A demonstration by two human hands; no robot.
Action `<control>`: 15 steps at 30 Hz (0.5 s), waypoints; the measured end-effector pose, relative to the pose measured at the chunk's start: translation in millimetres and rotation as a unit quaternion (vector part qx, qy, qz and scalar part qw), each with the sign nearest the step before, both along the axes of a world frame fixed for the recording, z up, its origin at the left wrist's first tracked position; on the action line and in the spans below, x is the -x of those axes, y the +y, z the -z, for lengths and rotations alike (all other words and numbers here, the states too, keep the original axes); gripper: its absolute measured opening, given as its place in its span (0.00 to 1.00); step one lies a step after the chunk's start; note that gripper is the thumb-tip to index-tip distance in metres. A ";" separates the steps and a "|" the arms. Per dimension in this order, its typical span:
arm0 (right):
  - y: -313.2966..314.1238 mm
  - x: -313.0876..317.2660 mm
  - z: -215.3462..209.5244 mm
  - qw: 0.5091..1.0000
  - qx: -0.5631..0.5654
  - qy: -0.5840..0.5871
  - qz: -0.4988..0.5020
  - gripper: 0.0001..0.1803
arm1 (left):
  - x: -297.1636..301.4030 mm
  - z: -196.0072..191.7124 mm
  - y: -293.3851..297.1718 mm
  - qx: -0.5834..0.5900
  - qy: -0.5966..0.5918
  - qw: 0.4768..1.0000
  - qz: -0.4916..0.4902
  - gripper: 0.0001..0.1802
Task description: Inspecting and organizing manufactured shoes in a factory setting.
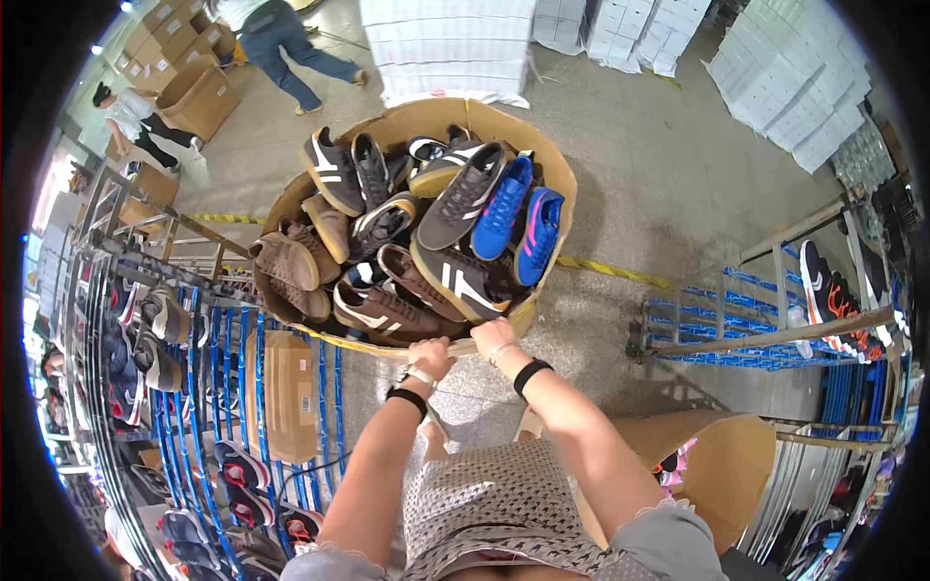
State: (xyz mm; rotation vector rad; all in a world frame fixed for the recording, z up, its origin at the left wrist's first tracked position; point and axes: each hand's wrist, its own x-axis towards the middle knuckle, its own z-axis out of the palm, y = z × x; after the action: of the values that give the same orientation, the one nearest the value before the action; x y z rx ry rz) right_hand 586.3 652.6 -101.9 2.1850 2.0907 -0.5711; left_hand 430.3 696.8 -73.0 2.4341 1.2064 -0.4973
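Bright, even daylight is flooding the pale concrete floor (pixel 668 184), casting only soft shadows. Fisheye distortion is bending the blue metal racks (pixel 242 387) near the black rim; the centre is staying sharp.

One big cardboard bin (pixel 407 121) here, and two hands on its near rim, the left hand (pixel 430 356) and the right hand (pixel 494 336). Inside: two blue sneakers (pixel 504 205), roughly a dozen brown and grey shoes (pixel 387 310) (they overlap, so the count is loose). Two other people (pixel 281 39) walk the floor beyond. One flat carton (pixel 288 395) lies on the left rack.
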 end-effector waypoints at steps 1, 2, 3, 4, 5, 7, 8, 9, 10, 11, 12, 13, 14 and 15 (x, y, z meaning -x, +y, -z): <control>5.9 -16.6 -2.3 0.998 0.013 -0.052 -0.042 0.13 | -21.3 3.6 -1.5 -0.002 0.001 1.000 -0.004 0.12; 10.8 -33.4 -3.7 0.991 0.036 -0.086 -0.094 0.12 | -38.9 9.6 -2.5 -0.011 -0.018 0.999 -0.036 0.13; 15.4 -50.0 -3.5 0.990 0.025 -0.110 -0.081 0.11 | -49.0 16.2 -5.2 -0.004 -0.034 0.997 -0.063 0.13; 17.6 -68.1 -2.6 0.991 0.026 -0.115 -0.069 0.10 | -51.8 22.1 -7.9 -0.059 -0.053 0.994 -0.073 0.13; 20.9 -83.9 -1.1 0.994 0.028 -0.053 -0.094 0.07 | -53.2 27.5 -7.4 -0.082 -0.066 0.990 -0.089 0.13; 11.9 -94.1 4.5 0.989 -0.014 -0.005 -0.145 0.08 | -52.3 34.2 -20.8 -0.092 -0.055 0.988 -0.114 0.13; 7.3 -98.6 6.4 0.985 -0.042 0.010 -0.169 0.09 | -52.3 34.2 -25.3 -0.105 -0.059 0.985 -0.121 0.12; 0.5 -104.3 7.9 0.981 -0.069 0.028 -0.177 0.09 | -54.1 32.9 -30.1 -0.099 -0.058 0.985 -0.125 0.12; -7.8 -106.9 8.8 0.978 -0.075 0.048 -0.190 0.09 | -56.5 29.5 -36.4 -0.132 -0.064 0.983 -0.110 0.09; -10.0 -110.6 8.5 0.978 -0.080 0.052 -0.184 0.09 | -61.8 25.2 -38.6 -0.145 -0.048 0.981 -0.118 0.08; -12.8 -115.5 8.0 0.975 -0.114 0.073 -0.176 0.10 | -69.3 20.8 -39.7 -0.146 -0.032 0.981 -0.120 0.07; -11.0 -122.4 7.0 0.973 -0.121 0.067 -0.183 0.10 | -75.3 16.0 -39.0 -0.142 -0.026 0.983 -0.112 0.07; -8.6 -130.8 6.7 0.972 -0.120 0.045 -0.198 0.13 | -83.1 13.1 -41.6 -0.136 -0.018 0.985 -0.107 0.06; -5.1 -140.9 6.5 0.970 -0.128 0.044 -0.204 0.14 | -91.0 11.7 -43.9 -0.126 -0.028 0.985 -0.112 0.06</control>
State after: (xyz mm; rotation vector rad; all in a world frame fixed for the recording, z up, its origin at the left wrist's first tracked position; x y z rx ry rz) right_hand 727.1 647.5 -108.4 1.7721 2.6906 -0.3818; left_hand 521.3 652.9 -84.7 2.4528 1.5776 -0.2199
